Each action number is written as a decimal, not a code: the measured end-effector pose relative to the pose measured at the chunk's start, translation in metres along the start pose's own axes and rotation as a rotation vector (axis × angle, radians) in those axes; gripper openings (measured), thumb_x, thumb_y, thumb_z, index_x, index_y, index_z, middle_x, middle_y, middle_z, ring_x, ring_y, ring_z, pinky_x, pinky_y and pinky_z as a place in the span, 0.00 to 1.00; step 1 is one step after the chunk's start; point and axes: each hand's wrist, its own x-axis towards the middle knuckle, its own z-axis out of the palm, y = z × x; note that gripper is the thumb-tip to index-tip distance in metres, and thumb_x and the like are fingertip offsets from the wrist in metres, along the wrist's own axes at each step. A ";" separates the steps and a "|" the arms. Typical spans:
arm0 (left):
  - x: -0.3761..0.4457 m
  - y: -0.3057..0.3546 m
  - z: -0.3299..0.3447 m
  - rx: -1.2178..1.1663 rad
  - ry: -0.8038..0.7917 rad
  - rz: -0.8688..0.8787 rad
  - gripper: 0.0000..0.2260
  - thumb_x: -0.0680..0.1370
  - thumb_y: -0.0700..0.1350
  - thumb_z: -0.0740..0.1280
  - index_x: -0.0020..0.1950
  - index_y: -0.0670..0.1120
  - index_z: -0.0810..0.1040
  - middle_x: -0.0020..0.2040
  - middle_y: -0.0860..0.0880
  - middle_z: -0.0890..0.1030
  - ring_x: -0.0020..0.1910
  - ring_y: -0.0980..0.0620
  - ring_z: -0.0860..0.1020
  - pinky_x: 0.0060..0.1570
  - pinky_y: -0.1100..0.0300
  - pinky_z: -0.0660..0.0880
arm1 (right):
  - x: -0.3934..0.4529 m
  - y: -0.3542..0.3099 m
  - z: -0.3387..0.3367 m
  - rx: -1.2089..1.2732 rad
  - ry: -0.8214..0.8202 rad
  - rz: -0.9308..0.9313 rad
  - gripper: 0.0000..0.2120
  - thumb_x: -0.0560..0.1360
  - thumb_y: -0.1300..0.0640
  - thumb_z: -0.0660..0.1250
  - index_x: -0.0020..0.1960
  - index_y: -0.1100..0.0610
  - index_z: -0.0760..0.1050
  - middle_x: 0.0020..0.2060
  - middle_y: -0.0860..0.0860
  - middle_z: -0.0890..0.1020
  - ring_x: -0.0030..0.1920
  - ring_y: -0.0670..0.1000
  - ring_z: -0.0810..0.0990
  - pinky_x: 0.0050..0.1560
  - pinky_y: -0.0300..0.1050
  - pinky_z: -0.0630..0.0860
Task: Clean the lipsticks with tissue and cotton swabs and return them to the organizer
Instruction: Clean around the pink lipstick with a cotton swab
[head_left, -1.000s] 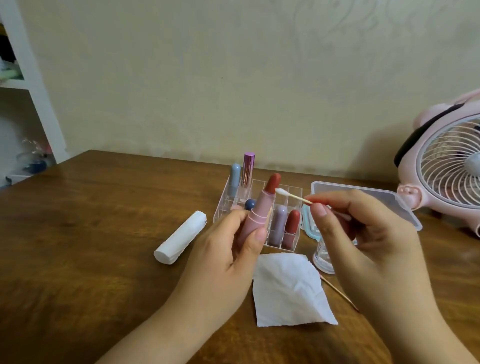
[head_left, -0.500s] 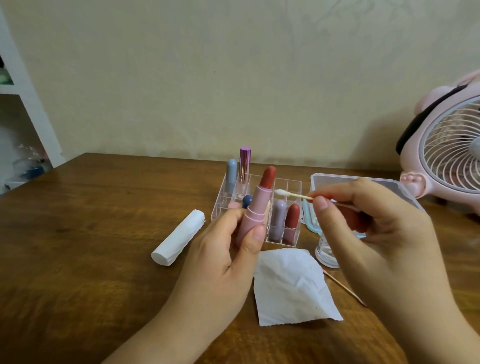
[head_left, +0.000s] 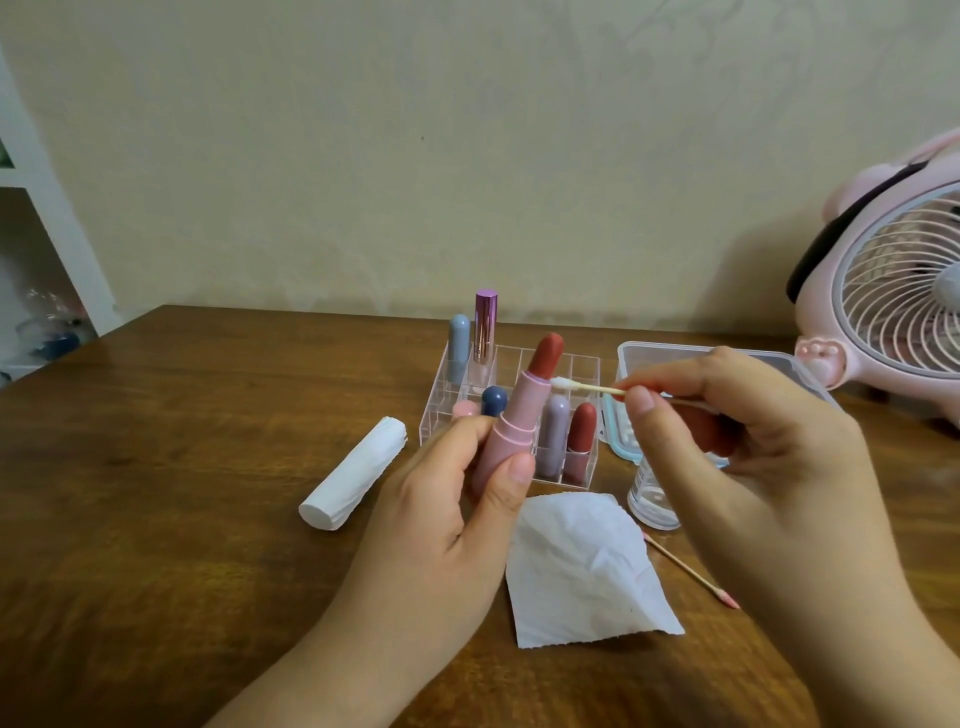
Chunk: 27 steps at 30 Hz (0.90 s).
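The left hand (head_left: 457, 499) is gripping an uncapped pink lipstick (head_left: 511, 431) by its lower barrel, thumb and fingers curled round it, and is holding it tilted above the table (head_left: 156, 467) just in front of the clear organizer (head_left: 587, 415). The right hand (head_left: 727, 447) is pinching a cotton swab (head_left: 584, 387) between thumb and fingertips, and its white tip is meeting the collar just below the red stick. The plastic case looks light, stiff and a bit slick, so the barrel is probably the place to hold (the waxy red part would likely smear or dent). A tissue (head_left: 582, 571) is lying flat nearby.
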 end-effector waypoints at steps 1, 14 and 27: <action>0.000 0.000 0.000 0.008 0.002 0.003 0.15 0.71 0.65 0.54 0.48 0.59 0.72 0.47 0.63 0.76 0.50 0.61 0.75 0.45 0.68 0.75 | 0.000 0.000 0.000 -0.004 0.001 0.000 0.06 0.73 0.51 0.62 0.42 0.49 0.78 0.33 0.47 0.77 0.36 0.51 0.76 0.34 0.42 0.70; -0.001 0.001 0.000 -0.010 -0.003 0.017 0.14 0.73 0.65 0.55 0.47 0.59 0.74 0.45 0.62 0.76 0.48 0.59 0.76 0.45 0.67 0.74 | 0.000 0.001 -0.001 0.012 0.014 0.011 0.06 0.73 0.52 0.63 0.41 0.48 0.78 0.31 0.48 0.76 0.35 0.50 0.74 0.34 0.41 0.69; -0.001 0.003 0.002 -0.433 -0.226 -0.182 0.12 0.74 0.64 0.57 0.49 0.64 0.77 0.40 0.57 0.78 0.43 0.58 0.79 0.57 0.49 0.75 | 0.000 0.000 0.000 0.025 -0.001 0.005 0.06 0.73 0.52 0.63 0.42 0.49 0.78 0.36 0.45 0.76 0.35 0.50 0.76 0.34 0.44 0.71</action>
